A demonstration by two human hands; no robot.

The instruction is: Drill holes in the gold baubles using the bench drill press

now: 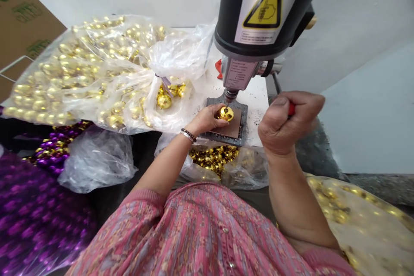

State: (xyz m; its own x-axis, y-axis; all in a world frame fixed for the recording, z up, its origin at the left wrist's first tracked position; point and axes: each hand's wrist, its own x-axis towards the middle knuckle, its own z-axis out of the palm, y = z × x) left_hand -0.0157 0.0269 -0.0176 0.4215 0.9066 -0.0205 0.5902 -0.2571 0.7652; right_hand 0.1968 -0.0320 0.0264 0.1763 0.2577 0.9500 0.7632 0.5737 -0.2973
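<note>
My left hand (211,118) grips a shiny gold faceted ball (226,114) between thumb and fingers. The ball rests on a brown board (229,129) on the grey base (243,129) of a drill press (255,13). Directly above the ball is the chuck (230,95), its bit at a dark spot on the ball's top; whether it has gone in I cannot tell. At the right, my right hand (284,123) is wrapped round the red-knobbed feed lever (291,109) of the press.
On the left of the white table (258,95) lies a big clear bag of gold balls (64,73). An open bag of gold balls (215,159) sits below the table's front edge. Purple balls (39,211) fill the lower left, and another gold-filled bag (365,220) the lower right.
</note>
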